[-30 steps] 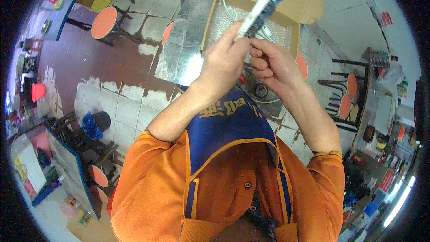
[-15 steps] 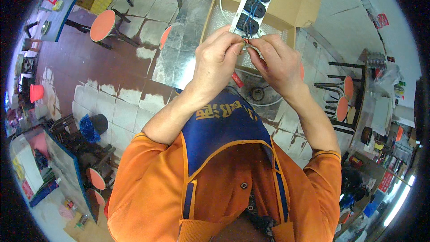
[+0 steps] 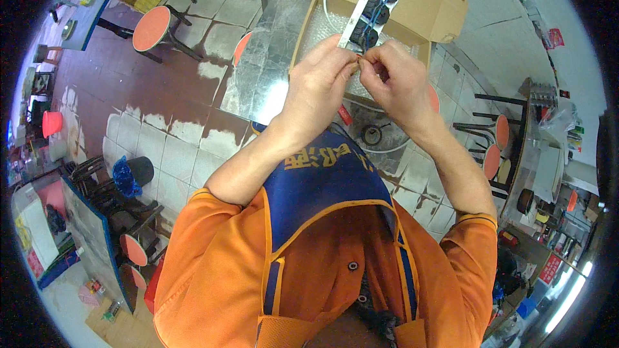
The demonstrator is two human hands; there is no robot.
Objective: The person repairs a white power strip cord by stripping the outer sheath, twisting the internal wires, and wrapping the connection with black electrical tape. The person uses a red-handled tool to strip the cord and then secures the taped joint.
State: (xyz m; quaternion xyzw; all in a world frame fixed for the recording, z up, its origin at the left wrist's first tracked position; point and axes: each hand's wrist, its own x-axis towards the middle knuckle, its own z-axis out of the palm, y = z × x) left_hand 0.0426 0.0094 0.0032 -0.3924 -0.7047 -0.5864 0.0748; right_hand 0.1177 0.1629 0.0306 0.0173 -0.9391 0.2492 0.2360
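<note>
A long white power strip point(image 3: 376, 6) lies with its inside exposed, showing several round black socket parts and blue wires along them. It slants over the open cardboard box, its near end close to my fingers. My left hand point(image 3: 317, 84) is closed in a pinch just below that end, its knuckles against the strip's corner. Opposite it, my right hand point(image 3: 398, 84) pinches with thumb and forefinger, fingertips touching the left ones. Thin wire ends point(image 3: 360, 58) sit between both sets of fingertips, mostly covered by them. A white cable point(image 3: 325, 1) loops beside the strip.
The cardboard box point(image 3: 445, 1), lined with bubble wrap, stands on a grey marbled table point(image 3: 274, 38). Near me on the table are a small red object point(image 3: 345, 115), and a dark round object point(image 3: 372, 134). Orange-topped stools point(image 3: 151, 29) stand around on the tiled floor.
The fingertips have drawn closer together, covering the reddish wire that showed between them. My right hand's fingers are more curled. The whole view has shifted slightly.
</note>
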